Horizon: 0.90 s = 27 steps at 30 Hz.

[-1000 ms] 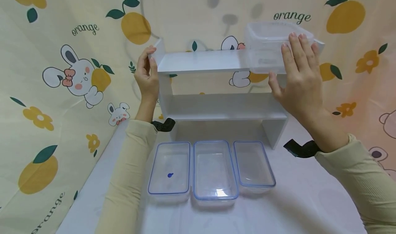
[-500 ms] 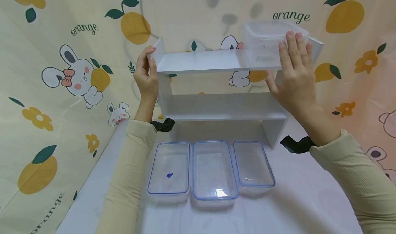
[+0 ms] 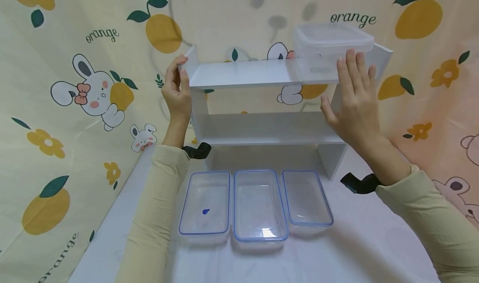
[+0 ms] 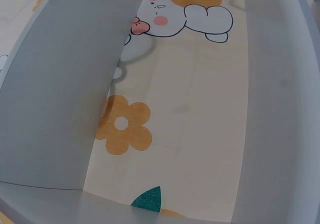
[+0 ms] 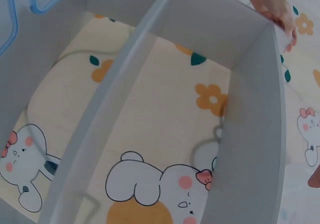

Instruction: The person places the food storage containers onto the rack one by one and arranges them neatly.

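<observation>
A white shelf unit [image 3: 247,73] with two boards stands at the back of the table. My left hand [image 3: 176,92] grips the upper edge of its left side panel between thumb and fingers; the right wrist view also shows that hand [image 5: 272,7] on the corner. On the right end of the top board sits a translucent plastic container [image 3: 318,50]. My right hand [image 3: 355,104] is raised before it, fingers straight, palm toward the shelf. The fingertips overlap the container's lower front; I cannot tell whether they touch it. The left wrist view shows shelf boards [image 4: 280,109] but no hand.
Three clear boxes with blue rims stand in a row before the shelf: a left box [image 3: 204,202], a larger middle box [image 3: 260,208] and a right box [image 3: 307,198]. A white cloth [image 3: 299,262] covers the table. A printed backdrop [image 3: 232,21] hangs behind.
The container has shifted slightly left and back on the top board. My right hand moved left with it, then dropped a little down its front. The left hand has stayed in place.
</observation>
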Each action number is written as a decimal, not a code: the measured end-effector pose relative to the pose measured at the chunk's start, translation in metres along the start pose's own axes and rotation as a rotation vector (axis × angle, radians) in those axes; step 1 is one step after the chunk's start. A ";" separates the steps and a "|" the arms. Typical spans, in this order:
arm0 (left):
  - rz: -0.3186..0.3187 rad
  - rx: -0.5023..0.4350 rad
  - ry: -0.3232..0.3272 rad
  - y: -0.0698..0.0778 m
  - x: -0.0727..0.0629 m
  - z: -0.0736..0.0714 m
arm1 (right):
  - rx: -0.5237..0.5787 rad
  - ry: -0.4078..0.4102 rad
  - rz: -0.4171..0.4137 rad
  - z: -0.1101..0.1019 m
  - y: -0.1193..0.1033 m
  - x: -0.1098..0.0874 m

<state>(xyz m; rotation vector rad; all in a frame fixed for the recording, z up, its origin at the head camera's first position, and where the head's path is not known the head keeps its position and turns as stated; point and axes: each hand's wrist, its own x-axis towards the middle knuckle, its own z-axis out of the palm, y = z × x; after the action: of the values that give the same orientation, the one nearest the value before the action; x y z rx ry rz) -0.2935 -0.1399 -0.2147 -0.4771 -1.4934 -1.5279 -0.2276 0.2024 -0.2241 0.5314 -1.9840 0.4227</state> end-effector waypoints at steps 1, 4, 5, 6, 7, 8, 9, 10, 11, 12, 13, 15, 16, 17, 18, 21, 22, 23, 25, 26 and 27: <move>-0.001 0.001 0.000 0.000 0.000 0.000 | 0.008 0.005 0.001 0.000 0.000 -0.002; 0.000 0.002 0.002 -0.001 0.000 0.000 | 0.027 0.015 -0.004 0.000 0.000 -0.008; 0.000 0.003 0.002 -0.002 0.000 0.000 | 0.029 0.017 -0.006 0.000 0.000 -0.009; 0.002 0.001 0.003 -0.002 0.000 -0.001 | 0.031 0.020 -0.009 0.000 0.000 -0.011; 0.004 -0.002 0.004 -0.002 0.001 -0.001 | 0.035 0.023 -0.009 -0.001 -0.001 -0.013; 0.007 -0.005 0.005 -0.002 0.001 -0.001 | 0.039 0.025 -0.008 -0.001 -0.001 -0.015; 0.010 -0.008 0.006 -0.002 0.001 0.000 | 0.040 0.027 -0.011 -0.001 -0.001 -0.018; 0.010 -0.008 0.006 -0.002 0.001 0.000 | 0.039 0.030 -0.012 -0.001 -0.002 -0.020; 0.010 -0.009 0.006 -0.002 0.001 0.000 | 0.038 0.029 -0.015 -0.002 -0.002 -0.023; 0.012 -0.012 0.007 -0.002 0.001 0.000 | 0.042 0.029 -0.017 -0.002 -0.002 -0.026; 0.011 -0.015 0.006 -0.002 0.001 0.000 | 0.046 0.027 -0.019 -0.002 -0.002 -0.029; 0.010 -0.021 0.004 -0.003 0.000 0.001 | 0.054 0.020 -0.026 -0.002 -0.003 -0.037; 0.008 -0.020 0.003 -0.003 0.000 0.001 | 0.063 0.013 -0.028 -0.002 -0.003 -0.041; 0.006 -0.020 0.002 -0.002 0.000 0.001 | 0.073 0.006 -0.027 -0.001 -0.004 -0.044; 0.005 -0.022 0.002 -0.002 0.000 0.001 | 0.081 -0.001 -0.025 -0.001 -0.004 -0.048; 0.003 -0.019 0.002 -0.002 0.000 0.002 | 0.090 -0.031 -0.021 -0.001 -0.006 -0.058; 0.004 -0.017 0.003 -0.002 0.000 0.002 | 0.082 -0.046 -0.019 -0.002 -0.006 -0.061; 0.005 -0.019 0.004 -0.002 0.000 0.001 | 0.075 -0.057 -0.016 -0.002 -0.006 -0.063; 0.006 -0.018 0.003 -0.002 0.000 0.001 | 0.069 -0.072 -0.010 -0.003 -0.006 -0.068; 0.006 -0.015 0.003 -0.002 0.000 0.001 | 0.063 -0.080 -0.008 -0.003 -0.006 -0.070; 0.006 -0.013 0.002 -0.002 0.000 0.001 | 0.063 -0.083 -0.004 -0.003 -0.006 -0.073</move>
<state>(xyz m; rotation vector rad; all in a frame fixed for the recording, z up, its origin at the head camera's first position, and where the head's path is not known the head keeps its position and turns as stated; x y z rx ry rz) -0.2951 -0.1394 -0.2153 -0.4873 -1.4805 -1.5340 -0.1921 0.2123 -0.2872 0.6016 -2.0545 0.4684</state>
